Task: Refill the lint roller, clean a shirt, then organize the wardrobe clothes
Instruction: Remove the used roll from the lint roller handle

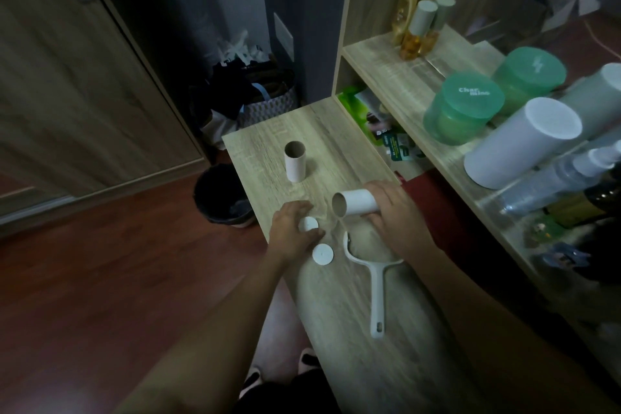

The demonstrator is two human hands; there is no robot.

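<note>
It's a bedroom: wardrobe door, cosmetics shelf (mirrored).

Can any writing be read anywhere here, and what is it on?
"Char" with a blurred second line, perhaps "mino": lid of the green tub.
Its reflection: a white mark, unreadable.
Green packets under the shelf: print too small to read.
White roll in the right hand, white cap in the left hand: no text seen.
</note>
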